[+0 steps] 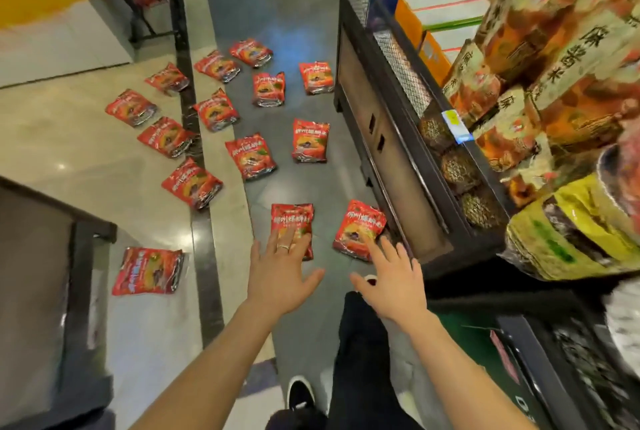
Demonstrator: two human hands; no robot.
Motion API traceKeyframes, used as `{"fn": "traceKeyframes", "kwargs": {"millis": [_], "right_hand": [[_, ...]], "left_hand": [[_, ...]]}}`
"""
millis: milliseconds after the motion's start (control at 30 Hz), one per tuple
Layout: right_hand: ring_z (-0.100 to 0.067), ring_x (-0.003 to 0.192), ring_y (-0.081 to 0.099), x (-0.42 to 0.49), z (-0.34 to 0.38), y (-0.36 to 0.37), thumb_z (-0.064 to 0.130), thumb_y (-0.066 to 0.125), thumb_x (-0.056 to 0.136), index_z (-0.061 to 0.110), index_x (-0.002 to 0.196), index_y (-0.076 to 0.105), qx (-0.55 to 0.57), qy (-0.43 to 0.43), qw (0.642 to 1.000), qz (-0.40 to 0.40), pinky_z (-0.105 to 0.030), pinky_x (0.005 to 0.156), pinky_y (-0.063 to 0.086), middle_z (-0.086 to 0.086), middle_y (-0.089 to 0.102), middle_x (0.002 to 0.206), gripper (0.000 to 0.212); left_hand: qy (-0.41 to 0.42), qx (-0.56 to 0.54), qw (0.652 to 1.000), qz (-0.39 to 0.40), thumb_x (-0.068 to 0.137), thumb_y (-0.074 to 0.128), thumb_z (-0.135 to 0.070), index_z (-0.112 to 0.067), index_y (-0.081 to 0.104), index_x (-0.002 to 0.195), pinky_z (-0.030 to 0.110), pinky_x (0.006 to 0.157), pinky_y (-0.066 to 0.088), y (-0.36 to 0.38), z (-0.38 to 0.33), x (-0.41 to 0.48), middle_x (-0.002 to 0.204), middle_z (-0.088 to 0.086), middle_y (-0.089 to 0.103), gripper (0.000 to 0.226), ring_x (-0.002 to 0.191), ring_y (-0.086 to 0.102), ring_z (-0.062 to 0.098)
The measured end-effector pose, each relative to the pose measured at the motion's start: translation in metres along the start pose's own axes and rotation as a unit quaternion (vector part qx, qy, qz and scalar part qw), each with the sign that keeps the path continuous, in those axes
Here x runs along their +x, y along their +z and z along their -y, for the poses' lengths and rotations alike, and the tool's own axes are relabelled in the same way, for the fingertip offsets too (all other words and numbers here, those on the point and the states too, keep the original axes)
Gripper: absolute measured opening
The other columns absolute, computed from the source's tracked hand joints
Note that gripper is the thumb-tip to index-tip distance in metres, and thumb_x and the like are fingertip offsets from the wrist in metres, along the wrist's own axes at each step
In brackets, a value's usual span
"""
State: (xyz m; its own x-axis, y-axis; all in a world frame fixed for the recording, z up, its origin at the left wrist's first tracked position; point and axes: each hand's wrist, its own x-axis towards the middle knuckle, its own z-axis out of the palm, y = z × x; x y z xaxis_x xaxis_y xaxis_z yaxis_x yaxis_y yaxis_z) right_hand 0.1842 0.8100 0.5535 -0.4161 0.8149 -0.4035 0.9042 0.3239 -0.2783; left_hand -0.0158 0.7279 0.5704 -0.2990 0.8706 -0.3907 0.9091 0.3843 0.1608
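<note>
the work looks to be picking up red snack packets that lie scattered on the shop floor (304, 14), and i judge it is at the very beginning, because nothing is in a hand yet. the left hand (282, 270) is wide, with fingers spread and straight, and its fingertips are over the lower edge of the left red packet (292, 218); whether they already touch it i cannot tell. the right hand (391, 287) is wide too, and its fingers reach the near corner of the right red packet (360, 225), which lies flat just beside the foot of the dark display stand (381, 138). the other red packets (251, 159) are further away across the floor, some on the grey strip and some on the pale tiles, so almost all is left to collect. on the stand are orange packs (519, 31) and yellow-green bags (568, 239) that hang over its edge near the right arm. a dark bin (41, 273) stands at the left, with one packet beside it. the person's shoe (300, 391) is below the hands.
</note>
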Motion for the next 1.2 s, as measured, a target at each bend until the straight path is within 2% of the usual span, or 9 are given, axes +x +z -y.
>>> {"fn": "traceKeyframes", "kwargs": {"millis": [367, 467, 600, 667, 767, 933, 1033, 1133, 1200], "right_hand": [[-0.025, 0.152, 0.008, 0.238, -0.040, 0.046, 0.063, 0.047, 0.092, 0.035, 0.156, 0.020, 0.067, 0.015, 0.995, 0.069, -0.053, 0.120, 0.017, 0.003, 0.014, 0.166, 0.074], [-0.029, 0.149, 0.019, 0.296, -0.060, 0.091, 0.061, 0.053, 0.089, 0.036, 0.154, 0.028, 0.085, 0.041, 0.992, 0.080, -0.054, 0.116, 0.025, 0.002, 0.025, 0.162, 0.073], [-0.029, 0.142, 0.033, 0.372, -0.090, 0.180, 0.070, 0.036, 0.077, 0.032, 0.151, 0.032, 0.081, 0.100, 0.988, 0.081, -0.054, 0.107, 0.038, 0.001, 0.036, 0.156, 0.083], [-0.029, 0.141, 0.033, 0.405, -0.104, 0.232, 0.065, 0.045, 0.083, 0.032, 0.151, 0.032, 0.087, 0.130, 0.985, 0.072, -0.054, 0.107, 0.038, -0.001, 0.036, 0.155, 0.077], [-0.034, 0.142, 0.031, 0.449, -0.131, 0.313, 0.052, 0.061, 0.088, 0.026, 0.153, 0.030, 0.095, 0.176, 0.978, 0.053, -0.051, 0.112, 0.033, -0.007, 0.033, 0.158, 0.077], [-0.037, 0.146, 0.027, 0.508, -0.179, 0.431, 0.054, 0.059, 0.088, 0.027, 0.156, 0.023, 0.089, 0.209, 0.972, 0.057, -0.054, 0.113, 0.031, -0.010, 0.022, 0.163, 0.081], [-0.037, 0.146, 0.023, 0.537, -0.202, 0.480, 0.055, 0.059, 0.089, 0.030, 0.156, 0.017, 0.101, 0.251, 0.962, 0.030, -0.056, 0.112, 0.032, -0.009, 0.013, 0.164, 0.083], [-0.038, 0.146, 0.019, 0.562, -0.222, 0.514, 0.051, 0.067, 0.086, 0.036, 0.156, 0.011, 0.198, 0.356, 0.913, -0.004, -0.054, 0.113, 0.029, -0.009, 0.003, 0.164, 0.091], [-0.041, 0.144, 0.024, 0.571, -0.229, 0.530, 0.051, 0.069, 0.086, 0.040, 0.156, 0.008, 0.224, 0.363, 0.904, 0.002, -0.054, 0.113, 0.032, -0.008, -0.002, 0.164, 0.093]], "left_hand": [[-0.095, -0.026, 0.994, 0.045, 0.074, 0.005, -0.078, -0.030, 0.019, 0.159, 0.053, 0.117, 0.021, 0.056, 0.030, 0.230, 0.166, 0.005, 0.019, 0.098, 0.151, 0.019, 0.029], [-0.113, -0.049, 0.992, 0.028, 0.084, 0.024, -0.069, -0.027, 0.022, 0.159, 0.056, 0.115, 0.027, 0.102, 0.049, 0.294, 0.166, 0.010, 0.020, 0.086, 0.150, 0.022, 0.034], [-0.111, -0.056, 0.991, 0.047, 0.082, 0.019, -0.072, -0.027, 0.024, 0.158, 0.058, 0.113, 0.028, 0.196, 0.077, 0.375, 0.165, 0.011, 0.021, 0.088, 0.150, 0.023, 0.035], [-0.098, -0.041, 0.992, 0.069, 0.082, 0.018, -0.071, -0.028, 0.023, 0.158, 0.058, 0.113, 0.028, 0.252, 0.092, 0.413, 0.165, 0.010, 0.022, 0.088, 0.150, 0.022, 0.035], [-0.086, -0.018, 0.991, 0.106, 0.079, 0.011, -0.073, -0.029, 0.016, 0.160, 0.055, 0.115, 0.023, 0.334, 0.117, 0.463, 0.167, 0.009, 0.015, 0.092, 0.152, 0.016, 0.034], [-0.109, -0.032, 0.985, 0.132, 0.074, 0.008, -0.075, -0.030, 0.012, 0.160, 0.055, 0.118, 0.021, 0.452, 0.152, 0.521, 0.168, 0.008, 0.008, 0.098, 0.154, 0.010, 0.033], [-0.175, -0.057, 0.974, 0.134, 0.079, 0.021, -0.072, -0.030, 0.016, 0.159, 0.058, 0.119, 0.021, 0.506, 0.164, 0.552, 0.168, 0.012, 0.007, 0.090, 0.153, 0.010, 0.038], [-0.215, -0.080, 0.962, 0.148, 0.085, 0.032, -0.072, -0.029, 0.013, 0.159, 0.064, 0.117, 0.020, 0.550, 0.165, 0.573, 0.167, 0.018, 0.006, 0.087, 0.152, 0.007, 0.041], [-0.214, -0.091, 0.961, 0.150, 0.093, 0.045, -0.063, -0.025, 0.005, 0.160, 0.066, 0.114, 0.018, 0.565, 0.150, 0.576, 0.167, 0.018, -0.002, 0.087, 0.151, 0.004, 0.043]]}}
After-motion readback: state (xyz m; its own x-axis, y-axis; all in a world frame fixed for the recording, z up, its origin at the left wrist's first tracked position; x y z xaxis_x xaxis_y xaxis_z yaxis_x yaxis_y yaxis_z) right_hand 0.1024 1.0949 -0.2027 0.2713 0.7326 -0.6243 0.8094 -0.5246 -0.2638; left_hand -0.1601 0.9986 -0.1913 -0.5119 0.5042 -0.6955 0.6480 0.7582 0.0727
